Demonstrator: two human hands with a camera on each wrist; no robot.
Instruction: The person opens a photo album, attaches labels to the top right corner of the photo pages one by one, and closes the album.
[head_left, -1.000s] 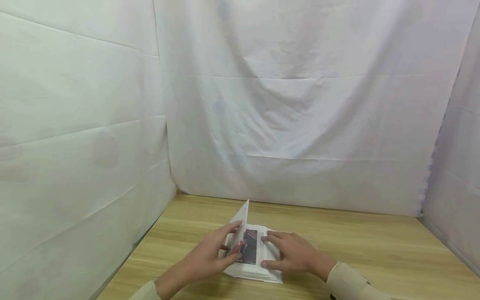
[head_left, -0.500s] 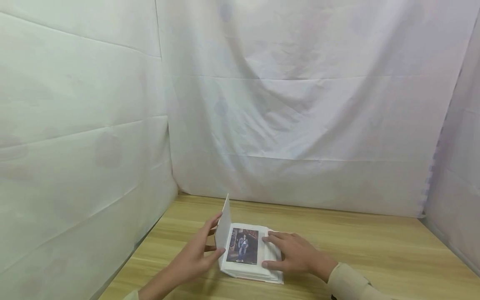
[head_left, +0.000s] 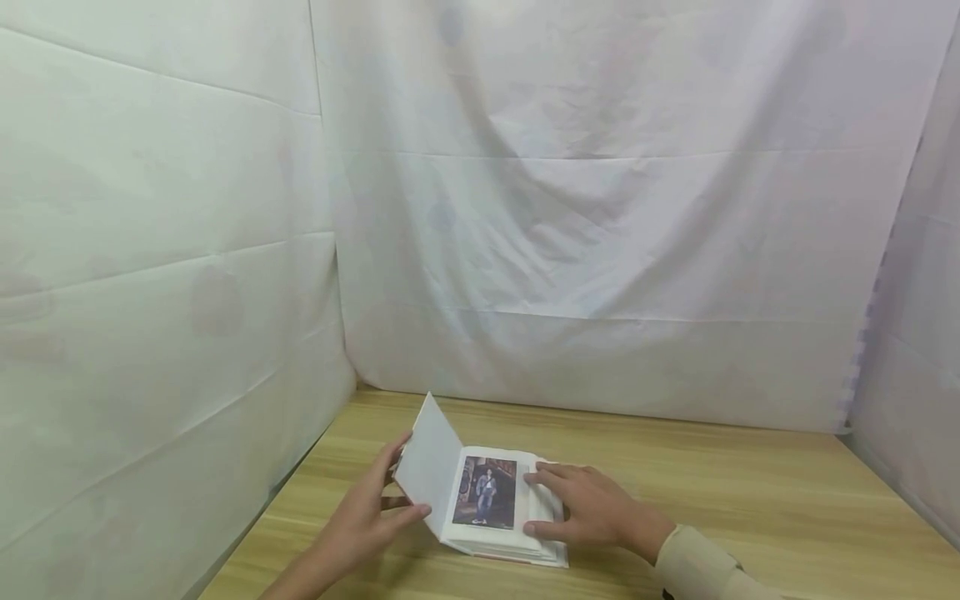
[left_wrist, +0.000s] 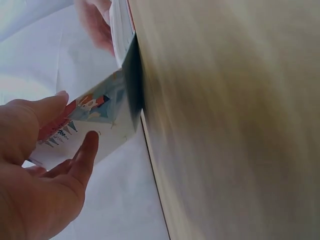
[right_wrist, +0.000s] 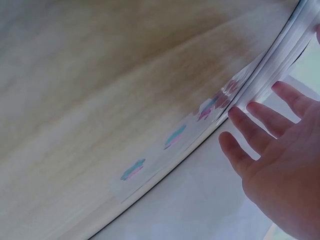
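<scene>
A small photo album lies on the table with its front cover raised and leaning left. Its first page bears a photo of a standing person. My left hand grips the cover's free edge, thumb at the near inner edge and fingers behind. In the left wrist view, the cover's outside carries a printed picture. My right hand rests with extended fingers on the album's right side. The right wrist view shows the fingers of the right hand at the stacked page edges.
The wood-grain table extends around the album. White cloth hangs along the back and the left side, with more at the right. Pink and blue marks show along the table in the right wrist view.
The left hand has moved left, swinging the cover from over the page to a leftward lean. This uncovers the whole photo. The right hand has stayed in place.
</scene>
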